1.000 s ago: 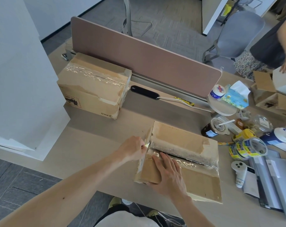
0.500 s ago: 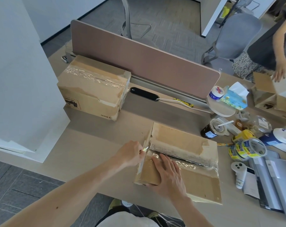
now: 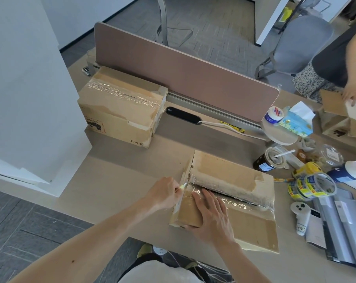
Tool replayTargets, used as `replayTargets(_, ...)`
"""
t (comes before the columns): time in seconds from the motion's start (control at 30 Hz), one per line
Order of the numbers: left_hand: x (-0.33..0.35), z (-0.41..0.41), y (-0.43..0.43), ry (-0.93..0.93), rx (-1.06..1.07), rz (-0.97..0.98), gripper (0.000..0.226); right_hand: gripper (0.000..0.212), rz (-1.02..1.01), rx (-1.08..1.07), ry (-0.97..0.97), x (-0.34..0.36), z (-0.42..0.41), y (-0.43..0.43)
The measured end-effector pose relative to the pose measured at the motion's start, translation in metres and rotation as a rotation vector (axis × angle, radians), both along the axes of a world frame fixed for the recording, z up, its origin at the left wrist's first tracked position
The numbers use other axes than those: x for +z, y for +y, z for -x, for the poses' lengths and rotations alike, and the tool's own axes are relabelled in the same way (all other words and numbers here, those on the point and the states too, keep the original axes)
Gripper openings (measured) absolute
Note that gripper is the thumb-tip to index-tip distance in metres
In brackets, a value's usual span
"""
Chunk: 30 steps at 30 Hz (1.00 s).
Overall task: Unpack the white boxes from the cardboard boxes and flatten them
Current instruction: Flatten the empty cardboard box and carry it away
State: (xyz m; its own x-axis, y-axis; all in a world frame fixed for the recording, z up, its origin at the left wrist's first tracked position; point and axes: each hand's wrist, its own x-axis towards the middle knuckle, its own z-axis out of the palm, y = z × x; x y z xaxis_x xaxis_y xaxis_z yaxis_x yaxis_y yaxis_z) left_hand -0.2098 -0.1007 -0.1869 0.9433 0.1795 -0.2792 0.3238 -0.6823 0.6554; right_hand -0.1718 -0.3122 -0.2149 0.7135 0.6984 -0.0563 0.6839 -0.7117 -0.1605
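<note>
A taped cardboard box (image 3: 252, 225) lies on the desk in front of me, its top seam slit open along the middle. My right hand (image 3: 211, 217) presses flat on the box's near-left top flap. My left hand (image 3: 164, 193) grips a small yellowish blade tool (image 3: 182, 186) with its tip at the box's left end seam. A second cardboard box (image 3: 120, 107), sealed with clear tape, stands at the back left by the divider. No white boxes are visible.
Tape rolls (image 3: 311, 183), a drink cup (image 3: 270, 161), a white controller (image 3: 300, 216), tissues (image 3: 297, 121) and grey laptops (image 3: 344, 227) crowd the right side. Another person (image 3: 350, 92) handles an open box (image 3: 342, 113) at the far right. A divider panel (image 3: 183, 74) backs the desk.
My left hand with the blade has stayed at the box's left end seam, shifting only slightly. My right hand keeps pressing the flap. The other person's hand moved onto their box.
</note>
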Motion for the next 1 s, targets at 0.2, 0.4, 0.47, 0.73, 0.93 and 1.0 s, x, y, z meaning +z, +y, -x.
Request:
replayTargets(0.2, -0.005, 0.005, -0.001, 0.001, 0.009, 0.048, 0.046, 0.095, 0.001, 0.003, 0.001, -0.001, 0.0, 0.0)
replayTargets(0.4, -0.007, 0.009, -0.001, -0.003, 0.021, 0.098, 0.046, 0.096, -0.006, 0.001, 0.002, 0.0, 0.001, 0.0)
replayTargets(0.47, -0.007, 0.012, -0.001, -0.007, 0.022, 0.09, 0.048, 0.097, 0.005, -0.001, 0.001, 0.0, 0.0, 0.0)
replayTargets(0.73, -0.016, 0.031, 0.001, -0.056, -0.011, 0.155, 0.054, 0.099, -0.011, 0.0, 0.005, 0.001, 0.0, 0.001)
replayTargets(0.93, -0.047, 0.051, 0.021, 0.073, 0.16, 0.251, 0.043, 0.1, -0.021, 0.001, 0.005, 0.003, -0.002, 0.001)
replayTargets(1.0, -0.063, 0.059, 0.027, 0.204, 0.167, 0.2, 0.039, 0.1, -0.027, -0.005, 0.008, 0.002, -0.002, 0.0)
